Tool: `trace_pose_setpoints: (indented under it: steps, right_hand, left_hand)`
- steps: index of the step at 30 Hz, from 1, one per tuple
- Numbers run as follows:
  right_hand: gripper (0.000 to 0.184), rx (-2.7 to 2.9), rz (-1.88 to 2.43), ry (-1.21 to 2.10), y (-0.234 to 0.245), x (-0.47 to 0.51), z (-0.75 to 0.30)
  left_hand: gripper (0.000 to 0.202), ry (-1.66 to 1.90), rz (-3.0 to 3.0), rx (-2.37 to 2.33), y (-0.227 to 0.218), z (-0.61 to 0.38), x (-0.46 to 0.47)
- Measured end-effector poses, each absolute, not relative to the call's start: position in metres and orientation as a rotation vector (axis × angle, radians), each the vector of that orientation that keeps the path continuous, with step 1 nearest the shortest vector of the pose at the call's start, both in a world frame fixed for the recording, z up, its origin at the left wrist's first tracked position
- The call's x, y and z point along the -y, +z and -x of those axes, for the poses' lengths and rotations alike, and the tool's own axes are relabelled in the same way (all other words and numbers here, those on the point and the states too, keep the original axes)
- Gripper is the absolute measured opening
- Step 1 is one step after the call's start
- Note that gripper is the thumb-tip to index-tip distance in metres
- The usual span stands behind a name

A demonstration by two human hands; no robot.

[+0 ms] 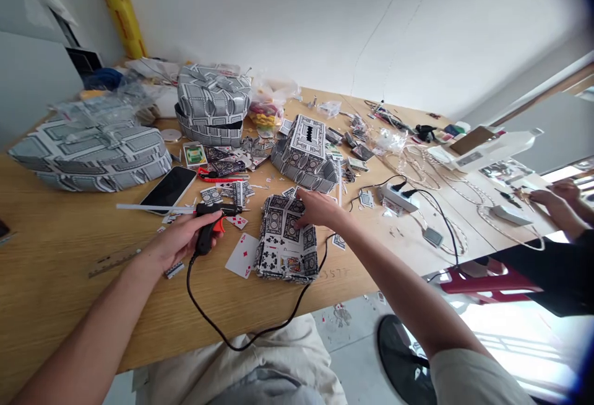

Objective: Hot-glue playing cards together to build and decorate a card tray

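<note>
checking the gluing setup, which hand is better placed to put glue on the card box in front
Left, probably. The left hand grips the glue gun, nozzle toward the card box; the right hand rests on the box, holding no tool.

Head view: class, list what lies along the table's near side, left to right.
Wooden ruler, black glue gun with orange trigger, white diamond playing card, card-covered box, white power strip, small grey adapter.

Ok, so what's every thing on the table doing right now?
glue gun, gripped in the left hand, cord looping over the table edge.
card box, lying flat, right hand pressing on top.
phone, screen dark, lying flat.
power strip, plugs in.
loose card, face up.
</note>
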State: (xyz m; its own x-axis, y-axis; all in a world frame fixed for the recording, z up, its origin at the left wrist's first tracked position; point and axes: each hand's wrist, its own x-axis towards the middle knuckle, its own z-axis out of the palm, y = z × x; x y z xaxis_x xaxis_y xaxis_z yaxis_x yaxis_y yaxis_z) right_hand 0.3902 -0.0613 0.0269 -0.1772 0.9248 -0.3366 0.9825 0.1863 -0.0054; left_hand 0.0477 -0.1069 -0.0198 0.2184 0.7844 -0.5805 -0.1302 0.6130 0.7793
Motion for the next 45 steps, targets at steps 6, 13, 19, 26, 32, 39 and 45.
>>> trace_pose_setpoints:
  steps: [6, 13, 19, 26, 32, 39, 45]
  right_hand:
    - [0.058, -2.19, -1.803, -0.383, 0.025, 0.045, -0.394]
    - [0.049, -2.252, -1.802, -0.539, 0.025, 0.042, -0.403]
    - [0.045, -2.505, -1.99, -0.895, 0.01, 0.056, -0.424]
    - [0.052, -2.635, -1.928, -2.131, -0.034, 0.07, -0.415]
    - [0.059, -2.519, -1.857, -2.464, -0.04, 0.071, -0.414]
    - [0.06, -2.473, -1.816, -2.486, -0.039, 0.07, -0.414]
    - [0.06, -2.454, -1.889, -2.439, -0.041, 0.069, -0.413]
  left_hand:
    - [0.057, 0.604, -0.846, -1.344, -0.019, -0.037, 0.131]
    - [0.07, 0.269, -1.352, -1.797, -0.016, -0.031, 0.144]
    - [0.053, -0.106, -1.901, -2.106, 0.024, -0.042, 0.154]
    - [0.025, 0.253, -2.86, -1.016, 0.055, -0.146, 0.149]
    - [0.032, -0.133, -3.052, -0.734, 0.024, -0.212, 0.12]
    - [0.041, -0.184, -3.102, -0.837, -0.003, -0.215, 0.123]
    - [0.038, -0.141, -3.189, -0.855, -0.009, -0.219, 0.127]
